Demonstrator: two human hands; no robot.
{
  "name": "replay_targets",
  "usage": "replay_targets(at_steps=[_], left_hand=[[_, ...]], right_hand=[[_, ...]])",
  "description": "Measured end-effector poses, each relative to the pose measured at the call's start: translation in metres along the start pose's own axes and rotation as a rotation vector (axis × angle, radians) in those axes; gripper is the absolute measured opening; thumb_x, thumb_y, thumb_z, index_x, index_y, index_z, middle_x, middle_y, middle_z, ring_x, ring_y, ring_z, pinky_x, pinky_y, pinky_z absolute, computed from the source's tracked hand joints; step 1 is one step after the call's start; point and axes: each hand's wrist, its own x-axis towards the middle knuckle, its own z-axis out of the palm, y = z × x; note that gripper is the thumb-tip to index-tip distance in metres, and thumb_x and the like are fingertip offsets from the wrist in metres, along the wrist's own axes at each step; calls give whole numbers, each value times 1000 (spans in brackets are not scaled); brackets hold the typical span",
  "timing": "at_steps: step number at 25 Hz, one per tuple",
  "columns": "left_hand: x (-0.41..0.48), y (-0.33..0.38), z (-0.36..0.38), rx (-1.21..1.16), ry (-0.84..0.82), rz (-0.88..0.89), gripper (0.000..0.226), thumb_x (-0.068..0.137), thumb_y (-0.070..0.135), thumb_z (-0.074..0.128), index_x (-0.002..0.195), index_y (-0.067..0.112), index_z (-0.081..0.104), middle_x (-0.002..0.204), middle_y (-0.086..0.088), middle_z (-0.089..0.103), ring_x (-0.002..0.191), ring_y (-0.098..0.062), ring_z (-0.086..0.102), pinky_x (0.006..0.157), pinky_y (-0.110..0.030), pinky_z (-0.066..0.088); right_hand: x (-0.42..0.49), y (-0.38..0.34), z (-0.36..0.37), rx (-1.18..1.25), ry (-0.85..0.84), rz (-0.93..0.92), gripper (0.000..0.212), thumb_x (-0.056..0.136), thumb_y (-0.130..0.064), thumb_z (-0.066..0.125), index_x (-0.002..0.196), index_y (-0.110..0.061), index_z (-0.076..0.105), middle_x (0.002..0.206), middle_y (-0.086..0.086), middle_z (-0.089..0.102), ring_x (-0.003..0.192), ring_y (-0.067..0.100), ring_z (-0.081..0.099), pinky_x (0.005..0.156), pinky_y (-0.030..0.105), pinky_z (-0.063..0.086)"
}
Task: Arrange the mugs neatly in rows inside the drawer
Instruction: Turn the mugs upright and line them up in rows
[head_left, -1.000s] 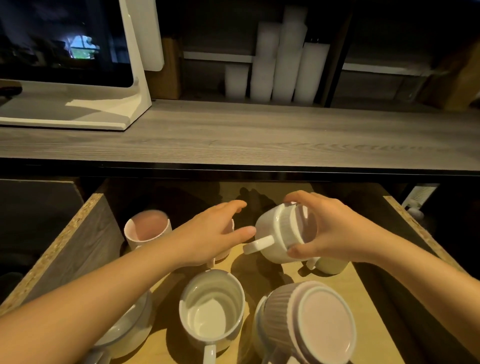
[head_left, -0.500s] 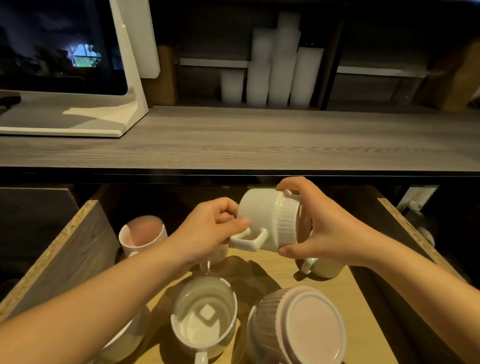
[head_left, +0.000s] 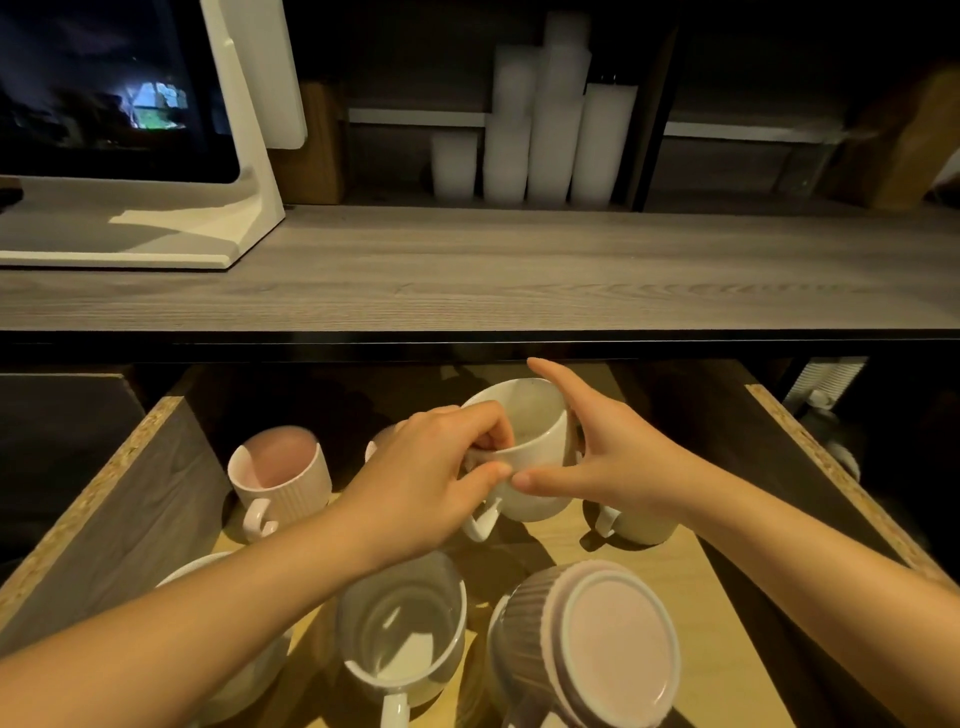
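Observation:
A white mug (head_left: 535, 452) is held upright above the open drawer (head_left: 691, 587). My left hand (head_left: 431, 478) pinches its rim and handle side. My right hand (head_left: 608, 457) cups its right side, with the fingers spread and the thumb under the front. Below stand a pink ribbed mug (head_left: 283, 475) at the back left and a white mug (head_left: 405, 649) at the front, both upright. A ribbed mug (head_left: 597, 649) at the front right is upside down. Another white mug (head_left: 639, 525) sits under my right wrist. One more mug (head_left: 379, 441) is mostly hidden behind my left hand.
The drawer's chipboard side walls (head_left: 104, 483) rise left and right. A grey wooden counter (head_left: 493, 270) overhangs the drawer's back. On it stand a white screen stand (head_left: 244, 156) and stacks of white cups (head_left: 545, 130). Part of a mug (head_left: 249, 670) shows under my left forearm.
The held mug was lying on its side with its base toward me. Both hands have turned it upright, the left hand moving from the handle to the rim.

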Motion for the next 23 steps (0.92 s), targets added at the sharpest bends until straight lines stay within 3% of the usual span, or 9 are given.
replay_targets(at_steps=[5, 7, 10, 13, 16, 19, 23], left_hand=[[2, 2, -1, 87, -16, -29, 14, 85, 31, 61, 97, 30, 56, 94, 13, 58, 91, -4, 55, 76, -26, 48], [3, 1, -4, 34, 20, -55, 39, 78, 39, 66, 114, 35, 49, 111, 16, 51, 104, 2, 49, 83, -16, 42], [2, -1, -6, -117, -1, -139, 89, 63, 50, 76, 131, 50, 19, 136, 26, 24, 124, 11, 27, 93, -6, 26], [2, -12, -5, -294, -100, -206, 116, 51, 51, 80, 138, 52, 3, 147, 27, 13, 135, 6, 16, 109, -21, 24], [2, -18, -5, -392, -221, -188, 119, 50, 50, 81, 143, 46, 6, 148, 20, 28, 134, -1, 33, 110, -34, 37], [3, -17, -1, -452, -119, -182, 106, 54, 40, 87, 138, 42, 23, 132, 21, 45, 121, 2, 48, 94, -25, 50], [2, -18, -3, -433, -11, -166, 93, 56, 21, 89, 126, 47, 35, 124, 22, 49, 113, 8, 50, 80, -10, 49]], right_hand=[[-1, 1, -3, -86, 121, -17, 102, 62, -37, 82, 145, -27, 23, 140, -5, 42, 124, 11, 42, 103, 34, 43], [0, -1, -9, -70, 173, -24, 101, 61, -35, 83, 144, -24, 26, 136, -5, 43, 120, 10, 43, 100, 31, 43], [-1, 0, -14, -9, 199, -16, 98, 61, -31, 84, 142, -24, 29, 131, -5, 46, 116, 10, 46, 93, 26, 46], [-3, 0, -15, 121, 150, 4, 92, 63, -27, 84, 138, -27, 32, 121, -9, 48, 106, 8, 52, 71, 14, 51], [-4, -4, -15, 280, 114, -4, 86, 61, -33, 82, 133, -31, 36, 117, -13, 51, 106, 7, 54, 73, 14, 52], [-5, -8, -11, 369, 76, -5, 84, 58, -35, 83, 129, -35, 39, 115, -16, 52, 106, 7, 55, 75, 14, 54], [-4, -8, -14, 328, -59, 28, 82, 63, -45, 75, 134, -35, 37, 123, -15, 51, 113, 7, 53, 88, 24, 52]])
